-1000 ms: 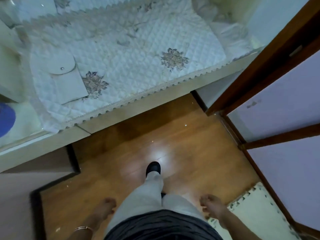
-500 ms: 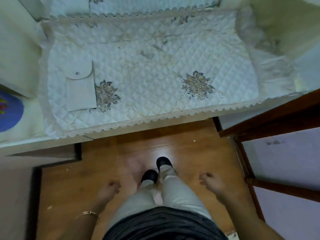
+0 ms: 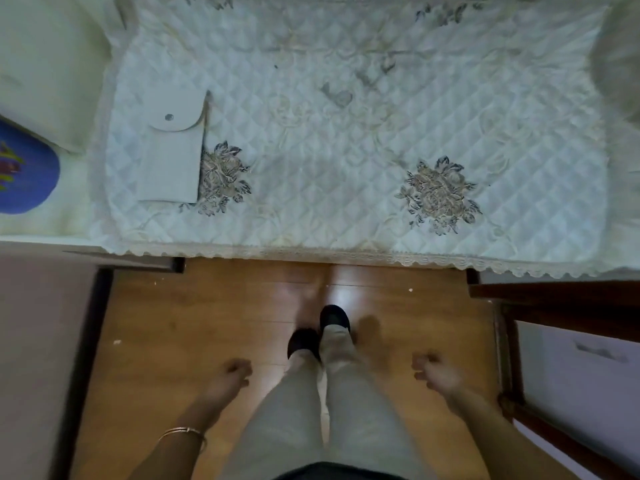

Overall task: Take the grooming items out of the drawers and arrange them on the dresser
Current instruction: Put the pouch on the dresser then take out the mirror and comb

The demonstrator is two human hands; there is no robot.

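Observation:
The dresser top (image 3: 346, 150) fills the upper half of the view under a white quilted cover with two embroidered flowers and a lace front edge. A flat white snap-flap pouch (image 3: 171, 150) lies on its left part. My left hand (image 3: 230, 379) hangs low over the wooden floor with fingers curled and nothing in it. My right hand (image 3: 434, 374) hangs the same way on the other side, also with nothing in it. Both are well short of the dresser front. No drawer or grooming item shows.
My legs and dark shoes (image 3: 320, 334) stand on the wooden floor (image 3: 207, 323) before the dresser. A dark wooden door frame (image 3: 540, 299) stands at the right, a pale wall panel (image 3: 38, 341) at the left. A blue round object (image 3: 24, 171) sits left of the dresser cover.
The view has swung square onto the dresser and come closer. My feet have drawn together, and both hands have risen slightly with fingers curled.

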